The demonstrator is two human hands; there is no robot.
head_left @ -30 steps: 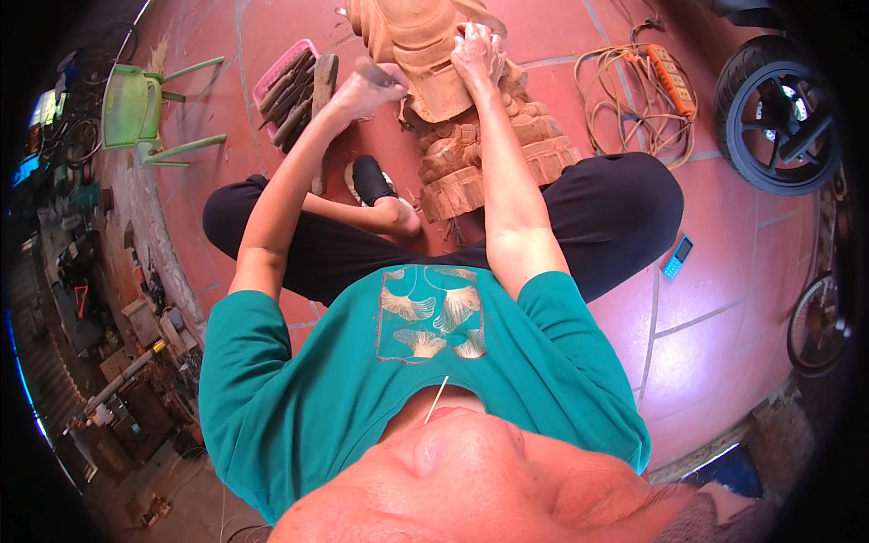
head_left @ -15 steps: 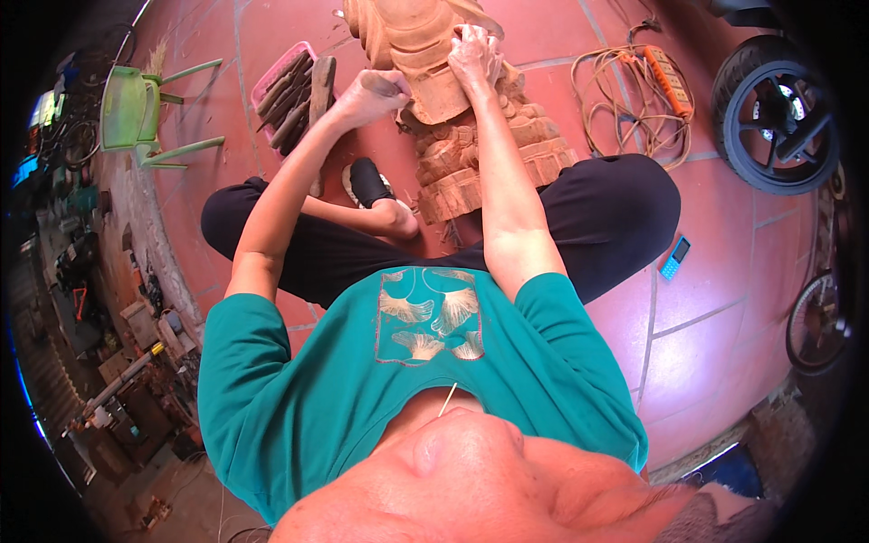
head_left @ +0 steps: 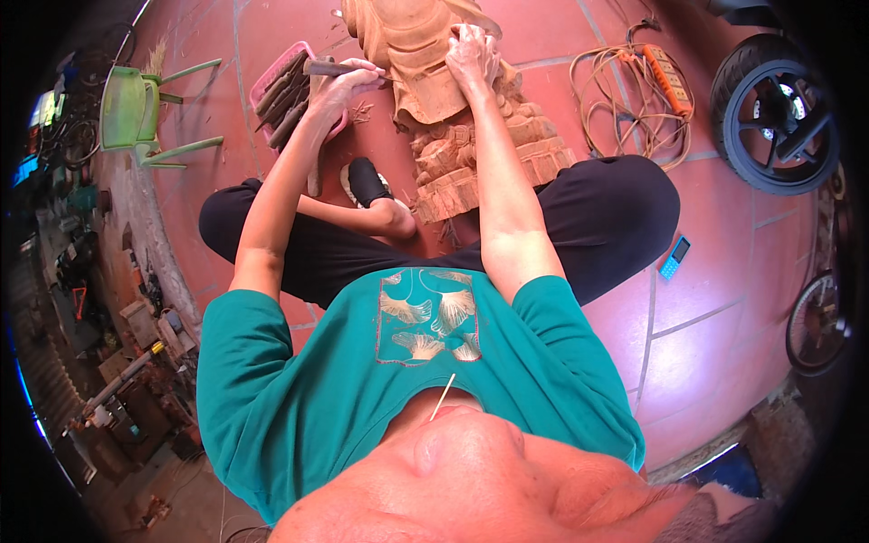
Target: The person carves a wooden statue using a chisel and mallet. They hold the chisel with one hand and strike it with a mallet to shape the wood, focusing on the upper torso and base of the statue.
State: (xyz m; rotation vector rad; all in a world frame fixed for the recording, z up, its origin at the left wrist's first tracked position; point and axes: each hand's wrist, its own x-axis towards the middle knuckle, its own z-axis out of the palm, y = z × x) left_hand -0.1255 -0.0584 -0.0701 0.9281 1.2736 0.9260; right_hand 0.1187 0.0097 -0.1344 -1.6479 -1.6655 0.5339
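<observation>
A carved wooden statue (head_left: 425, 90) with flowing robe folds lies in front of my crossed legs, its base toward me. My left hand (head_left: 342, 89) is closed round a carving chisel (head_left: 328, 68); its dark handle sticks out to the left and its thin end points toward the statue. The hand is a little to the statue's left, above a pink basket (head_left: 263, 83). At the statue's right side, my right hand (head_left: 472, 59) grips the wood with bent fingers, some of their tips hidden.
Several wooden-handled tools (head_left: 285, 100) fill the basket. Wood chips (head_left: 362, 111) lie beside it. To the right are a coiled cord (head_left: 597, 109), an orange power strip (head_left: 668, 81), a blue phone (head_left: 675, 258) and a motorbike wheel (head_left: 774, 118). A green chair (head_left: 127, 109) stands left.
My left hand has moved left and away from the statue, and turned so the chisel handle lies sideways. My right hand stays on the statue.
</observation>
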